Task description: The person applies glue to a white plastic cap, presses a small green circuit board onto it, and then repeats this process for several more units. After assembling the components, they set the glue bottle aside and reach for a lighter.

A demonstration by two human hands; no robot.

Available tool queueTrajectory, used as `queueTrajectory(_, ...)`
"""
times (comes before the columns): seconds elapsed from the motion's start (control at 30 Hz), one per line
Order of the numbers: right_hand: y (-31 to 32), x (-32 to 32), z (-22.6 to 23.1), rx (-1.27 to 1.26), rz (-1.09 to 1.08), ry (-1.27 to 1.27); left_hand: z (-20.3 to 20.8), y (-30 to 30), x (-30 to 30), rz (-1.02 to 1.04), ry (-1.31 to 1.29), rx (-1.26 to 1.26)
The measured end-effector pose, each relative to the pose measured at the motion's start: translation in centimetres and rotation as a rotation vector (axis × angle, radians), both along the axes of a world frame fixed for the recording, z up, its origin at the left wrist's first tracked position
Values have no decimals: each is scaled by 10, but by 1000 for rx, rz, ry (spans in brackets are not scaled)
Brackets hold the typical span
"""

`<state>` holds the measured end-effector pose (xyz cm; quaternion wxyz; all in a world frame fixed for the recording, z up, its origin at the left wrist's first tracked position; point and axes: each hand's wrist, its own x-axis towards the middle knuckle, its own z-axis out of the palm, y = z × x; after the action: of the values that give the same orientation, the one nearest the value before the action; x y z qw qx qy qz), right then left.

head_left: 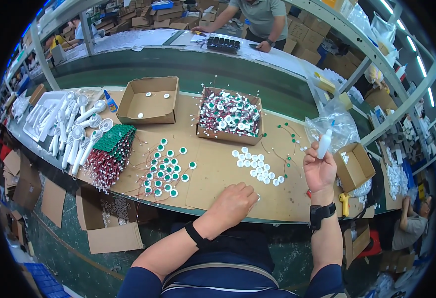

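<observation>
My right hand [320, 171] is raised over the right side of the table, its fingers wrapped round a white squeeze bottle [324, 144] with a thin blue tip, held upright. Low over the table's near edge is my left hand [234, 203], fingers curled together. At its fingertips shows the pale rim of a small white disc [258, 197], mostly hidden. Several white discs [260, 167] lie loose just beyond that hand. To the left are rows of white discs with green centres and red wires [167, 168]. A few small green discs with wires [288, 159] lie nearer my right hand.
A carton [217, 133] heaped with wired discs stands mid-table, beside a shallow carton [127, 111] holding a few discs. White handheld fans [77, 133], a stack of green discs [114, 140] and a glue bottle [110, 102] are left. A yellow glue gun [344, 204] sits right. Someone works opposite.
</observation>
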<state>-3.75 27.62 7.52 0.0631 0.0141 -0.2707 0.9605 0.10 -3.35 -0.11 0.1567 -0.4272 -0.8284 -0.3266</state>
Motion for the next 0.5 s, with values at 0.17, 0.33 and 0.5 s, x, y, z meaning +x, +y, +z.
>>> queueTrajectory(0.17,0,-1,-2,-5,7,0,-1,0,-1,-5,-4,8)
queueTrajectory(0.33,-2,-1,-3,-11,18,1,-4,0,-1,-6,-10,3)
queueTrajectory(0.5,-3,-2,-3,-5,22,7,-3,-1,0,-2,-8,-8)
